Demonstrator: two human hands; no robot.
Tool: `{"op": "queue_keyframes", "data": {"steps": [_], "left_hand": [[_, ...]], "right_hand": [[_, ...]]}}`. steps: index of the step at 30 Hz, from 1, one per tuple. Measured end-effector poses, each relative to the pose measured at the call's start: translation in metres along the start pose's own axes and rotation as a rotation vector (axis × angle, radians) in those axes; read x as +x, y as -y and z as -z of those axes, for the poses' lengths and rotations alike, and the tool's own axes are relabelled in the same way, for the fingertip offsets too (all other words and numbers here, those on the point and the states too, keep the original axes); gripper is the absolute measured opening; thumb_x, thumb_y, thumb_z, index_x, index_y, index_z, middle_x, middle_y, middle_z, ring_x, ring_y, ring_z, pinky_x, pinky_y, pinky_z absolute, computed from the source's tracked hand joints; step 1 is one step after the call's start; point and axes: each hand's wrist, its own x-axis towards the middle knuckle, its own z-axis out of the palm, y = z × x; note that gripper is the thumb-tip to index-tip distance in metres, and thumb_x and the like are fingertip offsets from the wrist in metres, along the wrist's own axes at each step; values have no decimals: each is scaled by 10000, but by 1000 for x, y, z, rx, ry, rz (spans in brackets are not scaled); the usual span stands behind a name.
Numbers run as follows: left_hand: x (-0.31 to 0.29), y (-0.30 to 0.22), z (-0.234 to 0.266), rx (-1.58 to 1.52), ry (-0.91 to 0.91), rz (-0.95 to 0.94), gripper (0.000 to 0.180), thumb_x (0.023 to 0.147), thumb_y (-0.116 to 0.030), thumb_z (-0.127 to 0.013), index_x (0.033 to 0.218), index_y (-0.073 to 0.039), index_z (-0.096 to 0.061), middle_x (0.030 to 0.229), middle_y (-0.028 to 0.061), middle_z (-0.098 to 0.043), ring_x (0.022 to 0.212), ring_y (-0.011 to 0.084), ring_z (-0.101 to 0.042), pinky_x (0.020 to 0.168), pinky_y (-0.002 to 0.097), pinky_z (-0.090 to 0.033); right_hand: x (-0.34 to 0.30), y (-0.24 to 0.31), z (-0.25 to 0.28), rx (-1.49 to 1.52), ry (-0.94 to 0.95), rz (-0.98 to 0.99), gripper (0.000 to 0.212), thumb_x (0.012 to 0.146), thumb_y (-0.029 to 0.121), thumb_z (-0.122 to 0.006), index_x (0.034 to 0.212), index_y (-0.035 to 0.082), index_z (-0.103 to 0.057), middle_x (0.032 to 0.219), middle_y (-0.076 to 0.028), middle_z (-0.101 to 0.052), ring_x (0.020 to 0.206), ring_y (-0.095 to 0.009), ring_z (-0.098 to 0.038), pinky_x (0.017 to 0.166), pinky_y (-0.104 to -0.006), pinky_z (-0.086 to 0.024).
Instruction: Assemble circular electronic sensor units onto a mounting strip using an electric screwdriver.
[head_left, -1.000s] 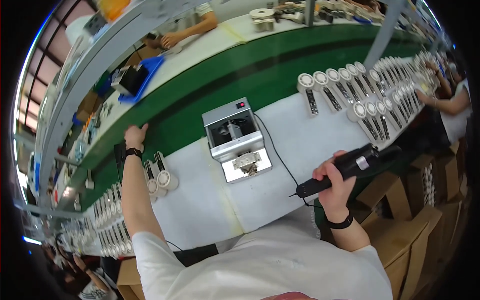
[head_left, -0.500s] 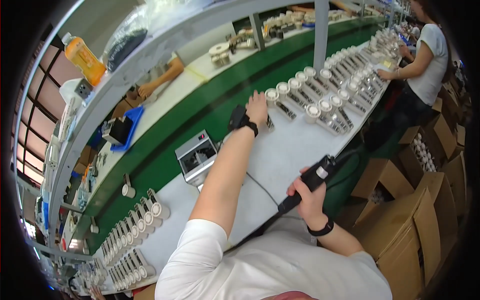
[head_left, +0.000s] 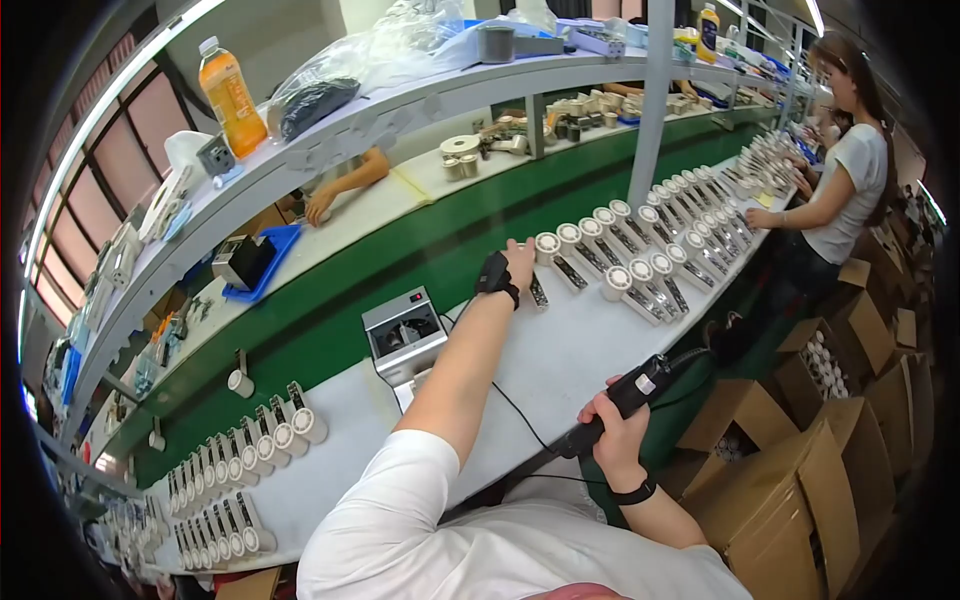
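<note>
My left hand (head_left: 519,267) reaches out over the near end of a row of white round-headed parts on the bench. Its fingers curl around the head of one white part, whose dark circuit strip (head_left: 539,291) sticks out below the hand; the head itself is hidden. In my right hand (head_left: 618,440) is a black corded electric screwdriver (head_left: 636,388), held over the bench's near edge, its cable trailing away at the upper end. Beside my left hand stands another white round-headed part (head_left: 548,243) with its own strip.
A grey metal device (head_left: 405,335) with an open top sits left of my forearm, its cable crossing the white bench (head_left: 500,420). More white parts (head_left: 262,448) stand in rows at left. Cardboard boxes (head_left: 790,480) crowd the right. A co-worker (head_left: 850,170) stands at the far right.
The view has tilted up, showing more of the shelf and the co-worker. My left hand stays by the same part. My right hand still holds the screwdriver, now angled slightly flatter.
</note>
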Motion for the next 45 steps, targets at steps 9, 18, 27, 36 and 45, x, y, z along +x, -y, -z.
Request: {"op": "queue_keyframes", "data": {"steps": [9,18,27,36,45], "left_hand": [[-73,-36,162,-91,156,-201,322,648,-80,-681,917,10,-528,899,192,-571,828,367,-595,705,437,-495],[-302,-2,308,-589,128,198,578,701,-137,-731,1186,4,-451,1068,197,-580,971,358,-588,796,383,-495],[-429,29,237,-481,-177,759,623,703,-79,-738,1232,14,-423,1127,210,-553,1015,374,-559,842,393,-472],[-429,34,225,-581,-243,717,667,716,-62,-730,1283,26,-389,1189,230,-508,1061,380,-533,884,403,-458],[-431,37,220,-587,-227,694,679,716,-56,-729,1289,38,-378,1203,227,-499,1073,383,-526,895,398,-454]], "right_hand": [[18,31,-20,-36,122,-22,256,822,32,-538,1050,14,-421,636,-55,-476,532,-171,-486,556,-331,-451],[36,42,-64,138,794,-53,322,807,79,-552,1099,43,-422,647,-33,-425,518,-148,-434,550,-313,-417],[33,-53,-176,-33,695,220,282,819,-14,-568,1068,30,-443,691,-63,-505,581,-161,-479,581,-345,-455],[24,-82,-191,-184,774,236,262,811,-77,-543,1039,14,-452,702,-84,-532,581,-173,-507,597,-344,-473],[11,-72,-172,-138,782,120,258,816,8,-588,1037,33,-459,688,-69,-521,566,-179,-499,573,-349,-450]]}}
